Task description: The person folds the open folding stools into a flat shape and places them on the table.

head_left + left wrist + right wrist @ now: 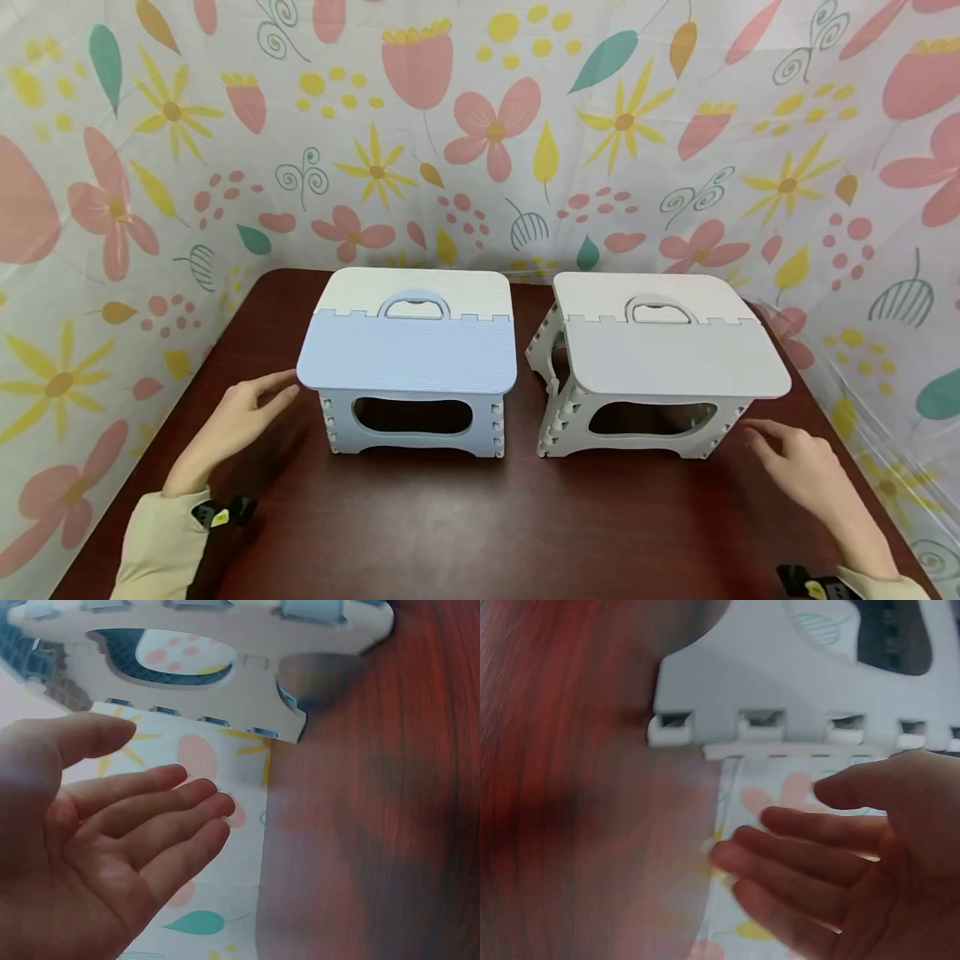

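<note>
A folding step stool [408, 354] with a light blue and white top stands on its legs at the left. My left hand [236, 421] is beside its left edge, fingers extended and loosely bent. In the left wrist view the palm [112, 855] shows nothing in it. To the right stands a second folding stool [675, 358], grey and white, its left side panel [546, 354] slanting outward. My right hand [802, 467] hovers near this stool's right leg, its fingers loosely bent with nothing held. Both tops have a carrying handle in the middle.
A dark red-brown table [450, 525] bears both stools, with a narrow gap between them. Floral cloth [495, 167] hangs behind the table and along both sides.
</note>
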Demonstrator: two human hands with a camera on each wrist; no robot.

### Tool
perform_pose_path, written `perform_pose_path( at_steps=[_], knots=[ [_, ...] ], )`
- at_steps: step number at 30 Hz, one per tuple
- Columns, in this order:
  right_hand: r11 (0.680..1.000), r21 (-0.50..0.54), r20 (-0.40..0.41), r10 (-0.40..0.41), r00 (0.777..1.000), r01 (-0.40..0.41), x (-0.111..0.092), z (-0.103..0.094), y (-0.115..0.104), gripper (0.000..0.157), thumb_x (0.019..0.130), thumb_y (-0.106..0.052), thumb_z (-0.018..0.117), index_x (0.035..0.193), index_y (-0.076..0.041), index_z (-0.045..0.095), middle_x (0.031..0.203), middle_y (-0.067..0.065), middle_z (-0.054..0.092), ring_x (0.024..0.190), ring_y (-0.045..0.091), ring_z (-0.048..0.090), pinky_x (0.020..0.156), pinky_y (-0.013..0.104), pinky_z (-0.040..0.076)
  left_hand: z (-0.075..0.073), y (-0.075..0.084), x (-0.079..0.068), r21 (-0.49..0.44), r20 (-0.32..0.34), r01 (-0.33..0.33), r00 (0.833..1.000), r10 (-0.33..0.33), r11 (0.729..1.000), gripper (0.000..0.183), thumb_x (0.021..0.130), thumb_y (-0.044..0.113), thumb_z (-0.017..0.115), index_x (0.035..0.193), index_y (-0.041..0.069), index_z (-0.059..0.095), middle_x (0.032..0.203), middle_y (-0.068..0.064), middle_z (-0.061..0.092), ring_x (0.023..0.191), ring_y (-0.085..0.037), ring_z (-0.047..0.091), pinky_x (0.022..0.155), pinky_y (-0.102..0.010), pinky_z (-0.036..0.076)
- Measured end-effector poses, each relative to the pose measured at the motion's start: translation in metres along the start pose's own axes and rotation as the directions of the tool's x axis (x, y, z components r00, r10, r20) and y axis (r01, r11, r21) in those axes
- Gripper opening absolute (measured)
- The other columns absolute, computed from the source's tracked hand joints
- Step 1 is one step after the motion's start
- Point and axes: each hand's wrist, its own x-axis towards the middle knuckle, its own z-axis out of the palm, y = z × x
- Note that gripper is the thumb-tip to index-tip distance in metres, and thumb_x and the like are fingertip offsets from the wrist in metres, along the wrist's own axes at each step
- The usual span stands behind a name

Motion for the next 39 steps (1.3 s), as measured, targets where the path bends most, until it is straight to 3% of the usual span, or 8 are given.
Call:
perform_pose_path(
  at_steps=[5, 9, 12, 16, 21, 29, 35, 39],
  knots=[
    [1.000, 0.023, 0.130, -0.014, 0.991, 0.011, -0.006, -0.004, -0.007, 0.045, 0.100, -0.033, 0.051, 0.123, 0.005, 0.061, 0.118, 0.031, 0.062, 0.109, 0.055, 0.055, 0.074, 0.057, 0.048, -0.002, -0.002, -0.005, -0.084, 0.092, -0.037, 0.995, 0.044, 0.996, 0.057, 0.100, 0.029, 0.054, 0.142, -0.008, 0.041, 0.141, -0.028, 0.048, 0.130, -0.044, 0.045, 0.098, -0.054, 0.044],
    [0.999, 0.038, 0.194, -0.036, 0.980, 0.030, -0.011, -0.004, -0.015, 0.047, 0.099, -0.037, 0.054, 0.123, 0.003, 0.062, 0.117, 0.027, 0.065, 0.112, 0.052, 0.055, 0.080, 0.058, 0.049, -0.001, -0.002, -0.008, -0.146, 0.169, -0.032, 0.984, 0.057, 0.989, 0.065, 0.098, 0.029, 0.058, 0.145, -0.009, 0.034, 0.147, -0.029, 0.040, 0.133, -0.044, 0.041, 0.093, -0.026, 0.048],
    [0.997, 0.048, 0.210, -0.065, 0.975, 0.056, -0.014, -0.004, -0.020, 0.048, 0.097, -0.037, 0.058, 0.122, 0.004, 0.062, 0.115, 0.024, 0.067, 0.110, 0.048, 0.058, 0.080, 0.056, 0.050, 0.000, -0.001, -0.009, -0.188, 0.206, -0.016, 0.977, 0.055, 0.982, 0.070, 0.097, 0.029, 0.059, 0.146, -0.010, 0.030, 0.149, -0.031, 0.034, 0.132, -0.047, 0.042, 0.087, -0.013, 0.045],
    [0.992, 0.062, 0.254, -0.119, 0.960, 0.107, -0.017, -0.003, -0.026, 0.047, 0.095, -0.037, 0.061, 0.124, 0.000, 0.063, 0.117, 0.017, 0.068, 0.107, 0.023, 0.064, 0.076, 0.037, 0.053, 0.003, 0.001, -0.011, -0.205, 0.210, 0.005, 0.977, 0.039, 0.979, 0.072, 0.095, 0.030, 0.062, 0.145, -0.011, 0.031, 0.148, -0.032, 0.035, 0.128, -0.048, 0.047, 0.089, -0.026, 0.052],
    [0.969, 0.176, 0.323, -0.224, 0.920, 0.174, -0.021, -0.003, -0.032, 0.043, 0.097, -0.034, 0.059, 0.128, -0.004, 0.061, 0.123, 0.014, 0.067, 0.104, -0.011, 0.054, 0.072, 0.019, 0.050, 0.006, 0.005, -0.014, -0.186, 0.137, 0.042, 0.990, -0.017, 0.982, 0.073, 0.088, 0.036, 0.071, 0.142, -0.005, 0.042, 0.143, -0.027, 0.046, 0.122, -0.043, 0.055, 0.087, -0.041, 0.055],
    [0.875, 0.387, 0.306, -0.420, 0.854, 0.291, -0.025, 0.005, -0.041, 0.038, 0.099, -0.020, 0.055, 0.130, 0.002, 0.057, 0.121, 0.017, 0.067, 0.107, -0.008, 0.058, 0.075, 0.019, 0.053, 0.015, 0.007, -0.015, -0.222, 0.126, 0.042, 0.992, -0.014, 0.974, 0.074, 0.085, 0.034, 0.074, 0.142, -0.003, 0.044, 0.142, -0.025, 0.048, 0.120, -0.041, 0.058, 0.084, -0.035, 0.056],
    [0.807, 0.525, 0.326, -0.483, 0.812, 0.269, -0.026, 0.012, -0.055, 0.038, 0.101, -0.017, 0.052, 0.133, 0.003, 0.054, 0.127, 0.013, 0.065, 0.111, -0.004, 0.059, 0.079, 0.019, 0.053, 0.022, 0.009, -0.015, -0.268, 0.125, 0.030, 0.992, 0.004, 0.963, 0.074, 0.087, 0.031, 0.073, 0.143, -0.004, 0.041, 0.142, -0.025, 0.047, 0.119, -0.040, 0.058, 0.083, -0.033, 0.057],
    [0.763, 0.592, 0.314, -0.515, 0.798, 0.259, -0.026, 0.020, -0.064, 0.037, 0.101, -0.013, 0.051, 0.133, 0.005, 0.052, 0.127, 0.014, 0.064, 0.112, -0.002, 0.060, 0.082, 0.018, 0.053, 0.025, 0.011, -0.013, -0.274, 0.116, 0.015, 0.993, 0.018, 0.962, 0.072, 0.087, 0.029, 0.073, 0.142, -0.006, 0.042, 0.140, -0.025, 0.050, 0.118, -0.039, 0.059, 0.083, -0.031, 0.056]
  ],
)
